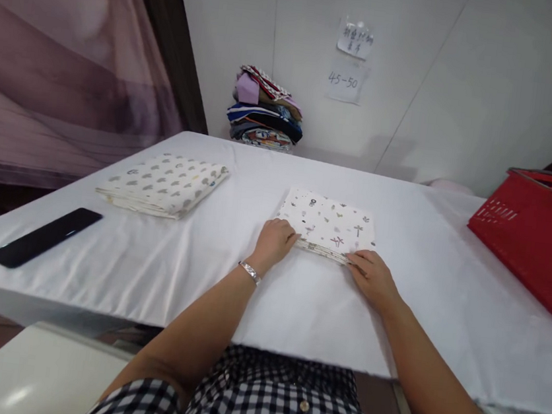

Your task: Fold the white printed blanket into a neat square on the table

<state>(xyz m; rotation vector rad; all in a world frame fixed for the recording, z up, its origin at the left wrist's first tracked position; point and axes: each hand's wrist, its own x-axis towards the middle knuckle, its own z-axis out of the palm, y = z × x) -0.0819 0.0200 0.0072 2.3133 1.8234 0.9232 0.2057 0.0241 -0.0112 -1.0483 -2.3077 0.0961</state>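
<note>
A folded white cloth (pixel 327 219) with small printed plants and figures lies flat in front of me, its layered edge facing my body. My left hand (pixel 277 239), with a silver bracelet at the wrist, pinches the near left corner of this cloth. At the near right corner, my right hand (pixel 369 275) grips the layers between thumb and fingers. To the left rests another folded cloth (pixel 166 184), cream with grey printed shapes, apart from both hands.
A white-covered table (pixel 227 281) bears everything. A dark flat panel (pixel 46 237) lies at the left, and a red plastic basket (pixel 535 243) stands at the right. Against the back wall sits a stack of folded fabrics (pixel 267 113), with paper signs (pixel 347 82) to its right.
</note>
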